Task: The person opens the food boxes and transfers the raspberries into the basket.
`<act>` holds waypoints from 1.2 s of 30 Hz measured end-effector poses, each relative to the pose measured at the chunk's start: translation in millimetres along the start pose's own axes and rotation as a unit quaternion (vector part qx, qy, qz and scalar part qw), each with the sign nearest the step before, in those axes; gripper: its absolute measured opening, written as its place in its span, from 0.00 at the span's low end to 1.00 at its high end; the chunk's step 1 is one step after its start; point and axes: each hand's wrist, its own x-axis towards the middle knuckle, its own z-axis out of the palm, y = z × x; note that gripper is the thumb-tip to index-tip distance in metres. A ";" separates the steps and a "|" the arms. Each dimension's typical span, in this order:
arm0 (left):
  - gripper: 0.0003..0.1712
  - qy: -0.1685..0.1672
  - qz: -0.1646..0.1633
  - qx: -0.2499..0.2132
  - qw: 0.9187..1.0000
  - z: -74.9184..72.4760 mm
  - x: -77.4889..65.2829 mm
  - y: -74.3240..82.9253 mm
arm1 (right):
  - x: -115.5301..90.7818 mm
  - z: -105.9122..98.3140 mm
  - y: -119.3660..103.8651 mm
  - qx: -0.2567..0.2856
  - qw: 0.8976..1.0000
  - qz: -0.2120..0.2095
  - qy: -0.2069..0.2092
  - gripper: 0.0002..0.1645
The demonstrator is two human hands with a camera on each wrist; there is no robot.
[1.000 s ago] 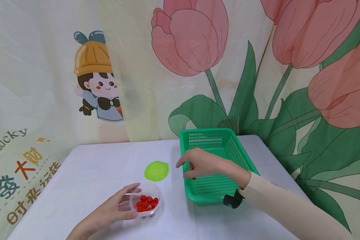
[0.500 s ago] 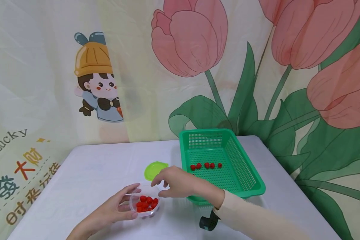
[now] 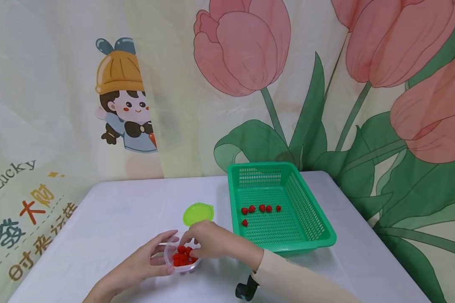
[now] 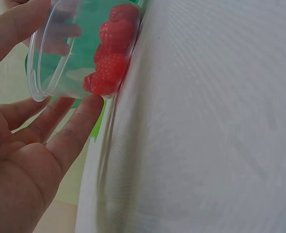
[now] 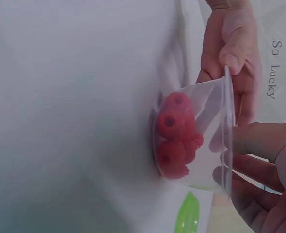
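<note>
Thumb and fingers of my left hand (image 3: 144, 263) hold a clear plastic tub (image 5: 208, 97) from its left side; it stands on the table. Several red raspberries (image 4: 115, 65) lie at the bottom of the tub. From the right, my right hand (image 3: 216, 242) reaches over the rim, its fingertips inside the tub above the berries. In the right wrist view those fingers (image 5: 259, 138) are apart and no berry shows between them. To the right stands a green basket (image 3: 310, 206); more raspberries (image 3: 265, 208) sit in it, mostly in a row, one in front.
A lime-green lid (image 3: 198, 213) lies on the white tablecloth (image 3: 136, 210), behind the tub and left of the basket. A printed curtain (image 3: 182, 105) with tulips and a cartoon figure hangs behind the table. A black device (image 3: 247, 289) is strapped at the right wrist.
My right hand has moved from over the basket leftward and down into the tub. A raspberry now shows at the basket's left front, where the hand was. My left hand stays on the tub.
</note>
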 end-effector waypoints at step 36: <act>0.51 -0.008 -0.013 0.004 1.000 -3.0 3.4 2.7 | 22.9 26.4 -10.4 -0.062 0.997 0.029 -0.016 0.12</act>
